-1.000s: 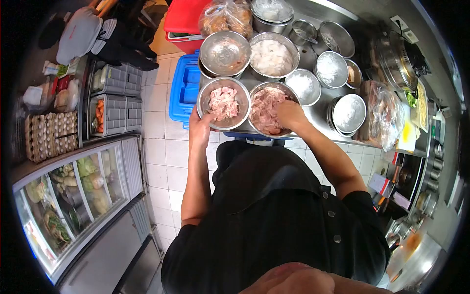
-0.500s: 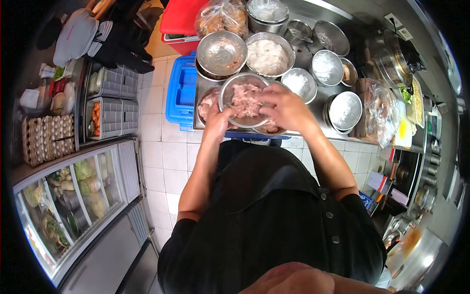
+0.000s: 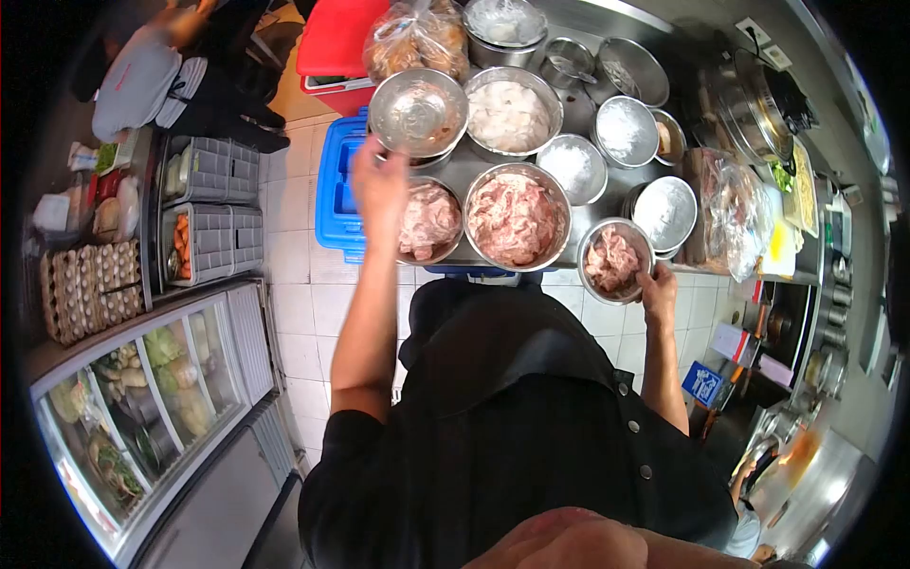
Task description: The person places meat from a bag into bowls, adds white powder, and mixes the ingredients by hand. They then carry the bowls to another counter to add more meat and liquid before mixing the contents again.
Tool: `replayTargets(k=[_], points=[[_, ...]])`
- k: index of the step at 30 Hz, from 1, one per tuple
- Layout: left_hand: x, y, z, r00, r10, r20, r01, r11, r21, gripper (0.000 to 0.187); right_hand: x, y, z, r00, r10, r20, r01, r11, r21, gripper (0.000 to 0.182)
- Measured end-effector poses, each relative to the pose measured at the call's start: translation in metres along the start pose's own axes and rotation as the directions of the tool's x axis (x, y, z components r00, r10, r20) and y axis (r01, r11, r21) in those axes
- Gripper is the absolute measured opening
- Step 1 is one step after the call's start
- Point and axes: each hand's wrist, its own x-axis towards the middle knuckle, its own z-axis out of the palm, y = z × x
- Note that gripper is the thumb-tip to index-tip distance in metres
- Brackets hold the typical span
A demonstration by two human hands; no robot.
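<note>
Steel bowl (image 3: 618,228) of raw meat (image 3: 611,259) is held at the counter's (image 3: 597,210) near edge, right hand (image 3: 658,287) fingers closed on its right rim, probably light, stiff, slick, best gripped there; left hand (image 3: 381,185) blurred beside far-left bowl (image 3: 417,112), grip unclear.

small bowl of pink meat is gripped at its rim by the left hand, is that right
Not the left hand: the head view shows the right hand gripping the small bowl of pink meat at its rim.
</note>
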Motion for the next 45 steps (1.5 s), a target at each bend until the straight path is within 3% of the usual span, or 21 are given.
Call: replayTargets(k=[2, 5, 7, 9, 11, 13, 18, 20, 22, 23, 25, 26, 28, 31, 35, 37, 38, 40, 41, 43, 45], points=[[0.035, -0.041, 0.002, 0.995, -0.072, -0.067, 0.087, 0.966, 0.244, 0.051, 0.003, 0.047, 0.000, 0.988, 0.154, 0.018, -0.155, 0.969, 0.190, 0.015], [0.064, -0.080, 0.027, 0.978, -0.210, 0.005, 0.205, 0.956, 0.211, 0.046, 0.015, 0.077, 0.027, 0.982, 0.189, 0.027, -0.191, 0.971, 0.145, 0.012], [0.071, -0.078, 0.034, 0.969, -0.246, 0.010, 0.238, 0.947, 0.214, 0.040, 0.025, 0.086, 0.049, 0.986, 0.165, 0.031, -0.166, 0.941, 0.296, 0.021], [0.069, -0.065, 0.028, 0.908, -0.417, 0.030, 0.416, 0.908, 0.050, 0.026, 0.029, 0.076, 0.053, 0.980, 0.196, -0.017, -0.185, 0.946, 0.266, 0.024], [0.062, -0.067, 0.019, 0.913, -0.407, 0.022, 0.407, 0.914, -0.002, 0.021, 0.023, 0.048, 0.043, 0.974, -0.062, -0.220, -0.028, 0.923, -0.384, 0.029], [0.056, -0.068, 0.005, 0.918, -0.395, 0.016, 0.395, 0.917, -0.057, 0.016, 0.019, -0.001, 0.038, 0.917, -0.258, -0.304, 0.091, 0.877, -0.472, 0.027], [0.040, -0.066, -0.005, 0.875, -0.457, 0.162, 0.483, 0.796, -0.364, 0.010, 0.101, -0.131, 0.087, 0.907, -0.387, -0.167, 0.395, 0.918, 0.015, 0.026], [0.036, -0.064, -0.005, 0.881, -0.448, 0.153, 0.472, 0.807, -0.355, 0.010, 0.152, -0.212, 0.126, 0.967, -0.253, 0.022, 0.228, 0.902, 0.365, 0.028], [0.029, -0.055, -0.006, 0.897, -0.423, 0.125, 0.439, 0.826, -0.354, 0.011, 0.240, -0.242, 0.184, 0.974, -0.225, -0.009, 0.208, 0.887, 0.412, 0.030], [0.026, -0.056, -0.009, 0.901, -0.414, 0.128, 0.432, 0.829, -0.355, 0.011, 0.300, -0.239, 0.212, 0.969, -0.218, 0.115, 0.131, 0.852, 0.506, 0.031], [0.017, -0.060, -0.013, 0.886, -0.451, 0.110, 0.444, 0.754, -0.484, 0.011, 0.337, -0.282, 0.233, 0.995, -0.086, 0.046, 0.088, 0.995, -0.050, 0.034], [0.013, -0.060, -0.018, 0.887, -0.448, 0.114, 0.444, 0.756, -0.482, 0.011, 0.360, -0.283, 0.247, 0.996, -0.083, 0.043, 0.085, 0.995, -0.047, 0.034], [0.003, -0.057, -0.032, 0.886, -0.453, 0.098, 0.444, 0.769, -0.460, 0.010, 0.389, -0.273, 0.277, 0.940, -0.297, -0.166, 0.196, 0.872, -0.448, 0.045], [-0.005, -0.058, -0.050, 0.880, -0.466, 0.093, 0.443, 0.732, -0.518, 0.011, 0.407, -0.283, 0.266, 0.997, -0.055, -0.053, 0.042, 0.975, -0.217, 0.038], [-0.008, -0.054, -0.070, 0.882, -0.469, 0.050, 0.422, 0.736, -0.529, 0.011, 0.421, -0.267, 0.218, 0.986, -0.151, -0.077, 0.155, 0.987, 0.040, 0.029], [-0.008, -0.052, -0.077, 0.879, -0.475, 0.047, 0.426, 0.735, -0.527, 0.010, 0.390, -0.257, 0.179, 0.934, -0.205, 0.292, 0.136, 0.961, 0.240, 0.028], [-0.007, -0.052, -0.078, 0.878, -0.476, 0.053, 0.431, 0.736, -0.522, 0.010, 0.376, -0.260, 0.175, 0.934, -0.208, 0.290, 0.140, 0.961, 0.238, 0.028], [-0.001, -0.054, -0.074, 0.882, -0.463, 0.086, 0.435, 0.732, -0.524, 0.008, 0.361, -0.262, 0.176, 0.812, -0.195, 0.550, 0.032, 0.956, 0.291, 0.029], [0.001, -0.054, -0.068, 0.883, -0.462, 0.086, 0.435, 0.733, -0.522, 0.008, 0.385, -0.255, 0.193, 0.844, -0.226, 0.486, 0.132, 0.967, 0.220, 0.034], [0.008, -0.050, -0.055, 0.881, -0.460, 0.111, 0.444, 0.722, -0.530, 0.006, 0.402, -0.263, 0.225, 0.848, -0.517, 0.118, 0.513, 0.745, -0.425, 0.032], [0.013, -0.052, -0.045, 0.888, -0.441, 0.132, 0.438, 0.722, -0.535, 0.005, 0.418, -0.269, 0.254, 0.872, -0.483, 0.079, 0.446, 0.717, -0.535, 0.032]])
